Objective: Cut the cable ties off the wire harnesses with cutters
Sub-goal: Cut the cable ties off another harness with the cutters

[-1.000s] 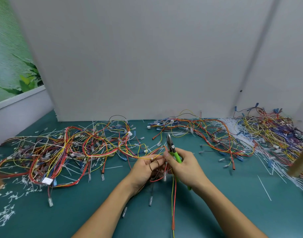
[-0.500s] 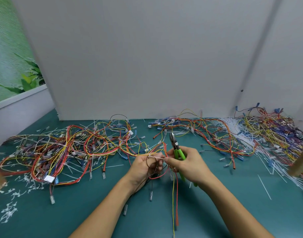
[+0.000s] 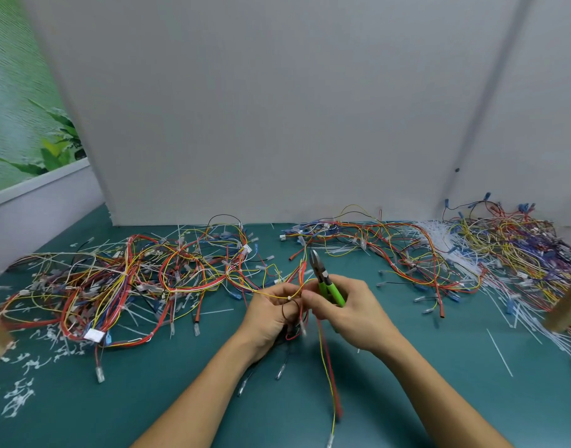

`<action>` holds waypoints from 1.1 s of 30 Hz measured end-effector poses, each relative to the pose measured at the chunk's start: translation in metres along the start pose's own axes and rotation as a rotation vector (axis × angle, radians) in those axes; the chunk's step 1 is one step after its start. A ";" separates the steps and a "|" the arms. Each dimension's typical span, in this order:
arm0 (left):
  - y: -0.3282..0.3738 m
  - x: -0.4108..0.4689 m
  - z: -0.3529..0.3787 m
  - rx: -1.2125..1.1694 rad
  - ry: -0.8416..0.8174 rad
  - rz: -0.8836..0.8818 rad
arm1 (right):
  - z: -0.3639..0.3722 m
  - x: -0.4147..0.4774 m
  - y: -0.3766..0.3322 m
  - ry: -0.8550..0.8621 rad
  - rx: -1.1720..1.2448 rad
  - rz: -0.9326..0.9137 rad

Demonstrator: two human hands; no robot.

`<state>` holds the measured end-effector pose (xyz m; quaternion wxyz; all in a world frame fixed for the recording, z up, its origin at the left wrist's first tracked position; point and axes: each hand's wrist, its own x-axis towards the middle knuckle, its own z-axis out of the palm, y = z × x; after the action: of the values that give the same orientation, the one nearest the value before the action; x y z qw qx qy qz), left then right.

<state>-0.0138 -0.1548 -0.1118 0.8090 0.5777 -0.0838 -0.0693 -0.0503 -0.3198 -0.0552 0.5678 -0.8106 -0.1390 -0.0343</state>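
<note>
Teal table [image 3: 407,399], near edge: red and yellow wires [image 3: 326,383] trail toward viewer, tie scraps [image 3: 19,396] front left | left grip [image 3: 271,312] clenched on harness strand [image 3: 279,296], white cable tie [image 3: 289,298] on it between hands | right grip [image 3: 352,315] grasping green-handled cutters [image 3: 326,281], tips pointing away | behind: left harness heap [image 3: 132,279], right harness heap [image 3: 407,253] | far: grey wall panel [image 3: 277,124].

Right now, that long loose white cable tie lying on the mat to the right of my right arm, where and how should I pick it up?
Probably its near end, from above. The cable tie lies flat and alone on the green mat, slanting away leftward, so pinching that end across its thin width should peel it up.
</note>
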 end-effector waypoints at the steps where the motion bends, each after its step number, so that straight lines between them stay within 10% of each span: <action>1: 0.001 0.000 0.000 0.001 0.004 -0.003 | -0.001 0.000 0.001 -0.015 0.009 0.008; 33: 0.011 -0.004 0.003 0.067 -0.137 -0.098 | -0.011 0.003 0.007 -0.151 0.030 0.327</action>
<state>-0.0179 -0.1527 -0.1007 0.7771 0.6019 -0.1130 -0.1451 -0.0446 -0.3318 -0.0575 0.5657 -0.8142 -0.0480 0.1213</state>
